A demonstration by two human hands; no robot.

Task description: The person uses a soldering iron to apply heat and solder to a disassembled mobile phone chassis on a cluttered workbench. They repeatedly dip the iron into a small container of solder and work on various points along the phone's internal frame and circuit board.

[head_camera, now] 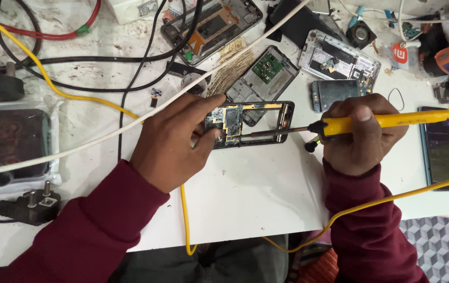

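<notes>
Left hand pinched opened phone near table centre. Right hand closed round yellow soldering iron. Phone likely light, stiff, fragile; best held by frame edges.

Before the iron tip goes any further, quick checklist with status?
1. Left hand steadies the opened phone: ok.
2. Right hand grips the yellow soldering iron by its handle: ok.
3. Iron tip over the circuit board: ok; contact cannot tell.
4. Left fingers away from the tip: not ok, thumb sits close.
5. White cable off the work: not ok, it crosses over the left hand.
6. Tip hot: cannot tell.
</notes>
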